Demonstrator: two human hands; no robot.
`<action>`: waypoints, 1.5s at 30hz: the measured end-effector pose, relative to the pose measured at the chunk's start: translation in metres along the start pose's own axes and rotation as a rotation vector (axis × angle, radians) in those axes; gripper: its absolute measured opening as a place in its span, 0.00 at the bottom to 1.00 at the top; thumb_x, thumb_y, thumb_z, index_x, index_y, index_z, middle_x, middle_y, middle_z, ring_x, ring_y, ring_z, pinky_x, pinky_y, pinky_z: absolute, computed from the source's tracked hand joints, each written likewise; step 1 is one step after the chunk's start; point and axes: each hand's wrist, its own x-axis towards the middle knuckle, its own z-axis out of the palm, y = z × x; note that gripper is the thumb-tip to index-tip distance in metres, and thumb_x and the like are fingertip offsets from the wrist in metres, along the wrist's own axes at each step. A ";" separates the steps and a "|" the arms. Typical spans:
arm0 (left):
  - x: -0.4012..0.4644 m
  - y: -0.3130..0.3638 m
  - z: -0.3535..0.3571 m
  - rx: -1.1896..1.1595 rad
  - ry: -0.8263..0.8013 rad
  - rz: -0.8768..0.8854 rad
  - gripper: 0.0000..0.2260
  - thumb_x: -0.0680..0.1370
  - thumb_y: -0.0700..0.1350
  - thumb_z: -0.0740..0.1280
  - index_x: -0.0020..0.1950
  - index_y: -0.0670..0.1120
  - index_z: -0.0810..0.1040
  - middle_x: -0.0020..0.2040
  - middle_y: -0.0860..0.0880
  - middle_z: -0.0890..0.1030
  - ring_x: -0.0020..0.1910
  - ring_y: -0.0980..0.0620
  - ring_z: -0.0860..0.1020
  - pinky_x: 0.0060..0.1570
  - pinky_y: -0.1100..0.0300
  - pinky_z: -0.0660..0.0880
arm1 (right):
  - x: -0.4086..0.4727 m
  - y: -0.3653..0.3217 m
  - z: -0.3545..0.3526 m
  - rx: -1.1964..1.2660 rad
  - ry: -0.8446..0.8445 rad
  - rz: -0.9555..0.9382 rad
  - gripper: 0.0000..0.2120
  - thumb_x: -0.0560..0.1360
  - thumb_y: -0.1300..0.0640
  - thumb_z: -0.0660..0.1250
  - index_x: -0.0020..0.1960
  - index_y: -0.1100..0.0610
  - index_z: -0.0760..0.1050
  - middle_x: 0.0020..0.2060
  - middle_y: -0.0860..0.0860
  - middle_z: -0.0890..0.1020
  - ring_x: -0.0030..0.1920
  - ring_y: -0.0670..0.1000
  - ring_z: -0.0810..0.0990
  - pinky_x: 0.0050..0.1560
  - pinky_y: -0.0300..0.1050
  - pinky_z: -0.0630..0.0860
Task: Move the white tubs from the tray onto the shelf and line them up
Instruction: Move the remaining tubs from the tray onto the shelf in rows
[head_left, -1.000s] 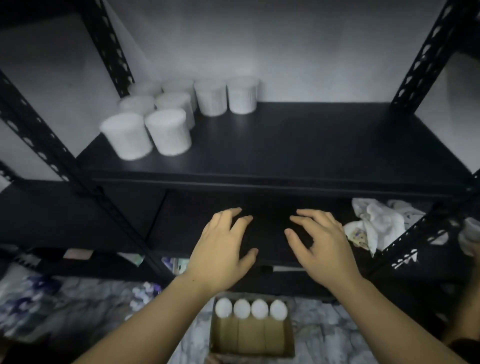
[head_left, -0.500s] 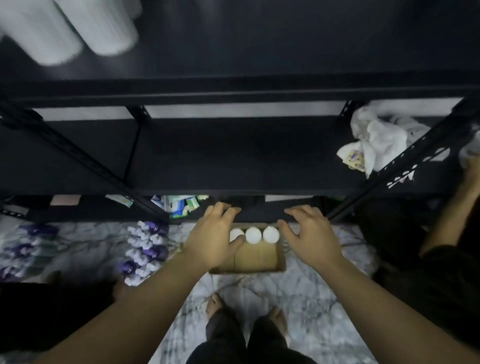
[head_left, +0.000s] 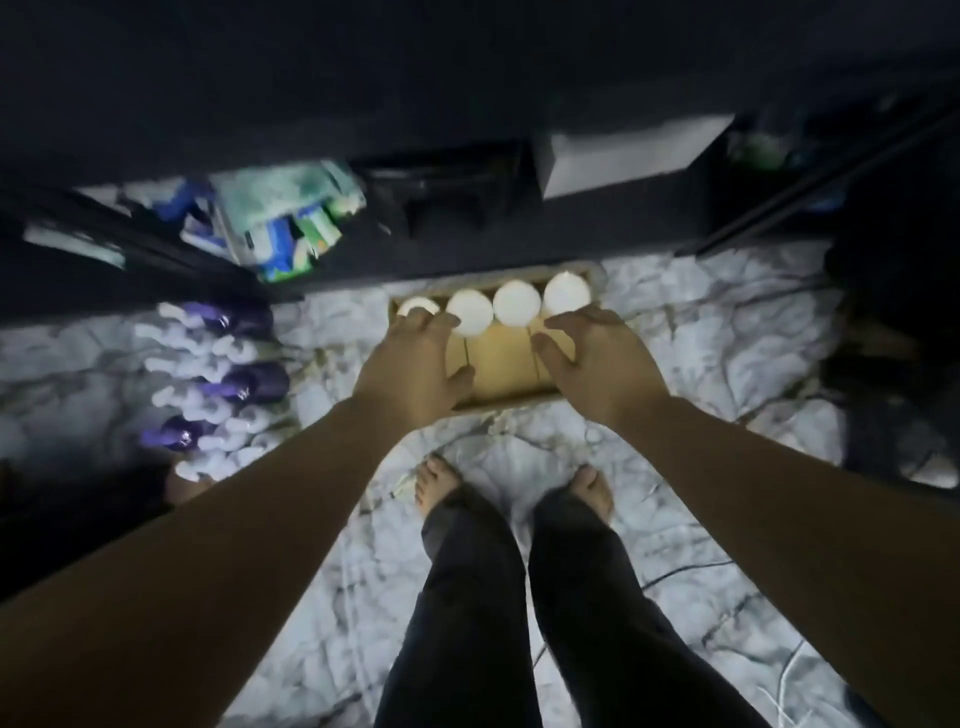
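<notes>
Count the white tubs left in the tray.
4, in one row along the tray's far end: leftmost tub partly under the left hand, second tub, third tub, rightmost tub by the right hand. None seems hidden.

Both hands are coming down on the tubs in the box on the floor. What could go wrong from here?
The four round white tubs sit close together at the far end of the cardboard tray; the left hand or right hand could knock a neighbour while gripping. The dark shelf edge hangs just above the row, so a lifted tub may hit it. Dim, blurred view hampers aiming.
</notes>
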 end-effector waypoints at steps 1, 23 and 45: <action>0.009 -0.013 0.018 0.010 -0.009 -0.013 0.30 0.74 0.54 0.72 0.74 0.46 0.70 0.69 0.42 0.71 0.68 0.40 0.69 0.65 0.48 0.71 | 0.009 0.005 0.023 -0.012 -0.014 0.003 0.22 0.81 0.42 0.60 0.67 0.55 0.78 0.62 0.59 0.80 0.64 0.62 0.75 0.66 0.59 0.72; 0.199 -0.181 0.207 0.339 0.012 -0.044 0.41 0.67 0.64 0.75 0.74 0.47 0.68 0.68 0.40 0.69 0.69 0.36 0.67 0.74 0.33 0.56 | 0.213 0.077 0.290 -0.321 -0.142 -0.123 0.45 0.68 0.33 0.71 0.77 0.50 0.61 0.69 0.56 0.72 0.70 0.62 0.65 0.67 0.62 0.63; 0.126 -0.135 0.160 -0.217 0.120 -0.202 0.38 0.62 0.61 0.75 0.69 0.49 0.75 0.63 0.46 0.74 0.64 0.44 0.71 0.56 0.59 0.68 | 0.143 0.062 0.216 0.221 0.011 -0.046 0.40 0.62 0.43 0.80 0.72 0.50 0.73 0.64 0.55 0.72 0.62 0.55 0.73 0.64 0.47 0.71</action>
